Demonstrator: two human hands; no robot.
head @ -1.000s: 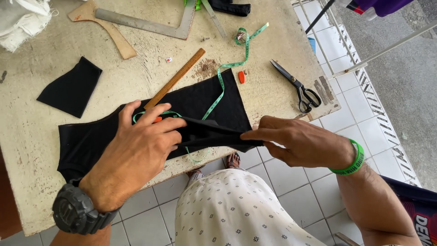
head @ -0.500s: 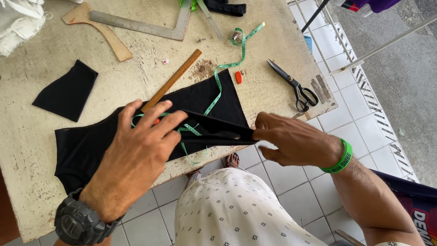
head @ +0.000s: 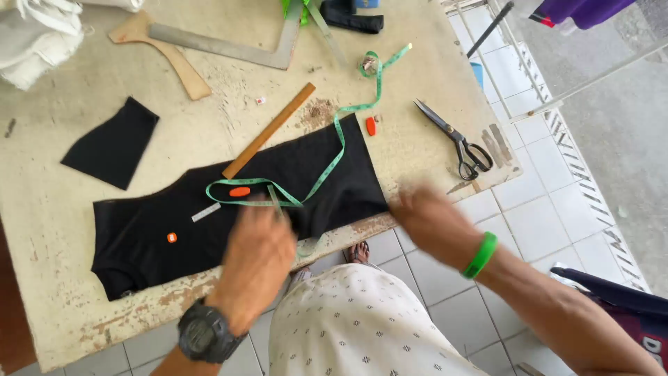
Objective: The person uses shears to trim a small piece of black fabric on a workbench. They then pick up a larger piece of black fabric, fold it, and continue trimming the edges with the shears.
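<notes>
We see a long piece of black fabric (head: pixel 229 209) spread flat along the near edge of a worn, cream-painted table (head: pixel 62 230), and we take it as our landmark. Our left hand (head: pixel 259 244), with a dark wristwatch (head: pixel 203 333) behind it, lies over the near middle of the fabric; it is blurred, so we cannot tell whether its fingers are spread or closed, nor whether it grips anything. Our right hand (head: pixel 431 219), with a green band (head: pixel 481 255) on its wrist, is just past the right end of the fabric, off the table's edge and above the tiled floor (head: pixel 543 223). It too is blurred, and we cannot tell its state; nothing shows in it.

A green tape measure (head: pixel 334 150) loops on the fabric just beyond the left hand and trails away over the far right corner of the fabric. A small orange oval chalk piece (head: pixel 239 191) sits on the fabric inside that loop. A wooden ruler (head: pixel 268 130) lies slanted, its near end touching the far edge of the fabric. A smaller black fabric scrap (head: pixel 115 143) lies apart, beyond the left end. Black-handled scissors (head: pixel 456 139) rest on the table well to the right of the fabric.
</notes>
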